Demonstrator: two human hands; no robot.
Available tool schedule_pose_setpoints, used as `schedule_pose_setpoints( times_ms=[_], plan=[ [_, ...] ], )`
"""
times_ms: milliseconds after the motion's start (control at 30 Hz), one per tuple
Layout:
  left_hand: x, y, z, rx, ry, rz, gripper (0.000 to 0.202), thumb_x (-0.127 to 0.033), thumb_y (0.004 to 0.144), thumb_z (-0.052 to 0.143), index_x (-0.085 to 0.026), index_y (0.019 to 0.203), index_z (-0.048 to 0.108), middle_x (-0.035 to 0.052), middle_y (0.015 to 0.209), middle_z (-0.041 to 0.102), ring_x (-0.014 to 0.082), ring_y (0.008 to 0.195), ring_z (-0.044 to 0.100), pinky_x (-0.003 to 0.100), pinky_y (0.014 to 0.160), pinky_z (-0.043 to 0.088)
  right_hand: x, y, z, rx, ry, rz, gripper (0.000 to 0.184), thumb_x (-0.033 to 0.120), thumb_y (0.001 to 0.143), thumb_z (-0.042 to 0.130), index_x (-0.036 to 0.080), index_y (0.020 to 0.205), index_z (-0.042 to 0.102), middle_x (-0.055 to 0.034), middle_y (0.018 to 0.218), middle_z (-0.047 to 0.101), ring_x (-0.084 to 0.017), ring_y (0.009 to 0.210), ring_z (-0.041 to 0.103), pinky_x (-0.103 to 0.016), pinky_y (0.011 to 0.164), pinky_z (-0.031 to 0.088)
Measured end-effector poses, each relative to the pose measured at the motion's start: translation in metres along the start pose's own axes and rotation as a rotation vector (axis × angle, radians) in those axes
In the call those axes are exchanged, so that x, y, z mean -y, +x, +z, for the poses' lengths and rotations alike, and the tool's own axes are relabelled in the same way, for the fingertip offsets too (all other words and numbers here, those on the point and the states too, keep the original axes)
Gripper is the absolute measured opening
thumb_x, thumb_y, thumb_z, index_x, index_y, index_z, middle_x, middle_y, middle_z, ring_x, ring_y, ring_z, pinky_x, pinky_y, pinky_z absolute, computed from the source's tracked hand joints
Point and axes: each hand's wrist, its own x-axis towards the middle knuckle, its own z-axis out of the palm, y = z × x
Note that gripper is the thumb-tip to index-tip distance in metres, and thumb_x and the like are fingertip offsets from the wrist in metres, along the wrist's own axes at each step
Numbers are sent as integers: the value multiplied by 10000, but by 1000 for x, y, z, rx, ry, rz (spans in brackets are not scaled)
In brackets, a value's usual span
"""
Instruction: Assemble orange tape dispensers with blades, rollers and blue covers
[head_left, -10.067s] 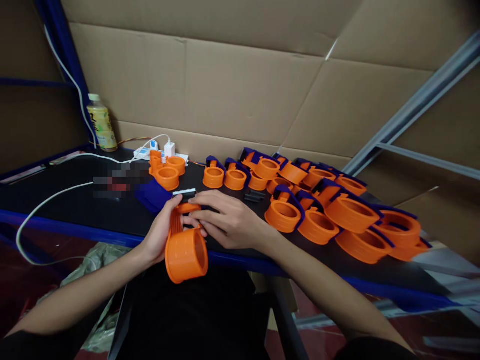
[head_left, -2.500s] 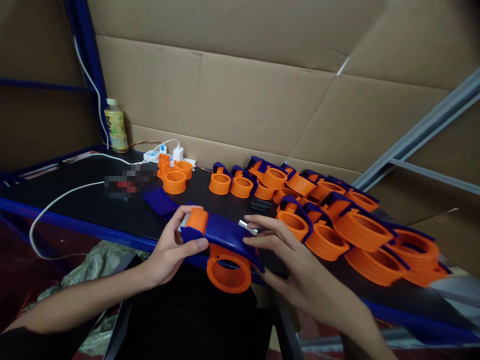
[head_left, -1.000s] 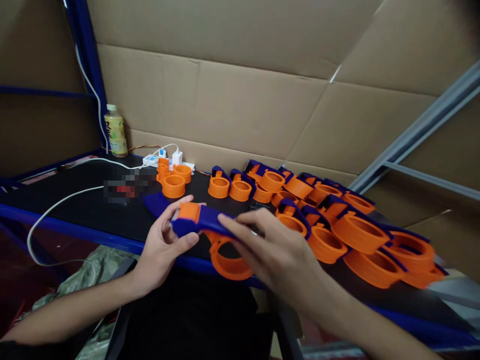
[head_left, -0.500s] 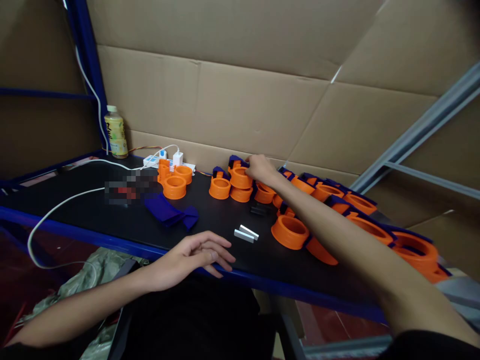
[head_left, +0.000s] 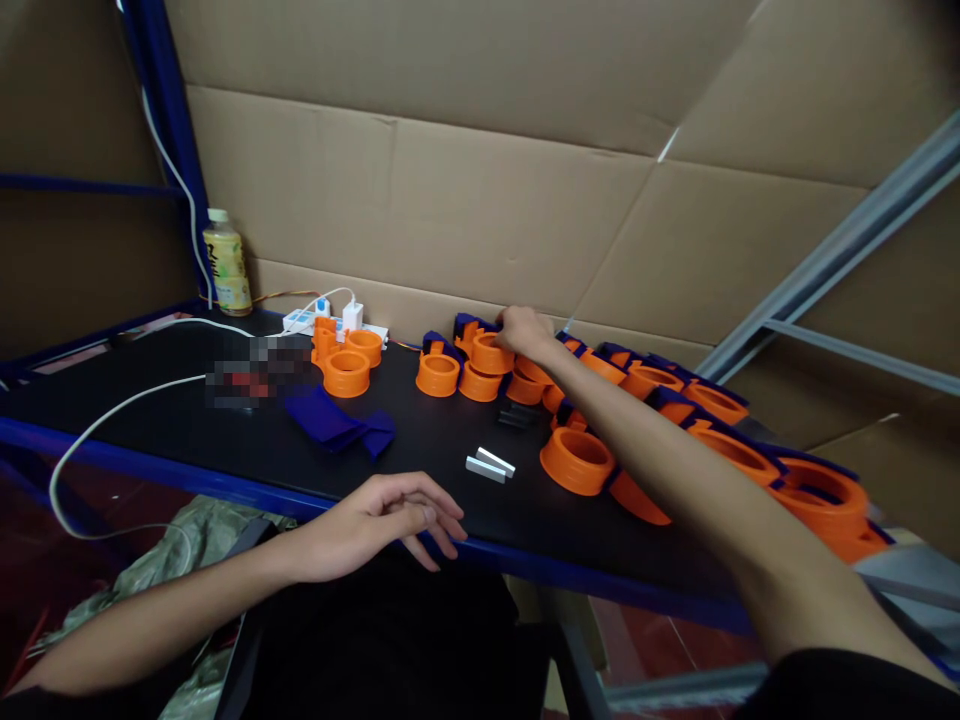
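My right hand point(head_left: 523, 332) reaches to the back of the table, with its fingertips closed on the edge of an orange plastic ring point(head_left: 492, 356). That ring sits above another orange ring point(head_left: 479, 386), beside a dark blue piece point(head_left: 466, 325). Part of the grip is hidden behind the hand. Near the front edge, my left hand point(head_left: 412, 515) hovers with loosely spread fingers and nothing in them. Two small silver bars point(head_left: 487, 466) lie beyond it. A folded dark blue piece point(head_left: 330, 420) rests to the left.
Several orange rings with blue parts point(head_left: 731, 455) crowd the right side under my forearm. More orange rings point(head_left: 346, 373) stand left of centre, by a white power strip point(head_left: 297, 322). White cables cross the left side. A yellow-labelled bottle point(head_left: 227, 268) stands in the back corner.
The held orange ring has shifted slightly to the right, away from the blue piece beside it. My left hand has barely moved; its fingers curl a little more.
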Motion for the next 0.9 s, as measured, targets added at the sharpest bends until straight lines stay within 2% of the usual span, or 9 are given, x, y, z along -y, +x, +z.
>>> schedule_pose_setpoints(
  times_ms=[267,467,700,900],
  plan=[
    [0,0,0,9,22,4,254,-320,968,576,-149,1122,683,146,1031,732,245,958,717,390,807,605,-1,-6,0,7,7,-75,621,459,800,725,164,1340,636,-186,1288,665,-311,1194,613,-348,919,478],
    [1,0,0,8,33,-4,259,-325,970,570,-145,1117,684,145,1016,734,243,945,718,392,812,603,2,-10,0,41,6,-133,507,501,823,688,202,1231,713,-143,1223,705,-295,1150,637,-321,884,480],
    [1,1,-1,17,39,-4,271,-337,965,580,-146,1126,685,146,1025,732,245,956,716,388,814,603,11,-16,2,33,19,-177,511,485,844,667,180,1253,695,-159,1245,692,-303,1146,638,-320,869,480],
    [1,1,1,7,40,-5,260,-334,968,575,-150,1111,691,140,1017,730,236,945,716,379,804,608,30,-20,3,30,17,-202,475,424,865,660,162,1261,683,-174,1250,686,-320,1158,634,-344,880,491]
  ],
)
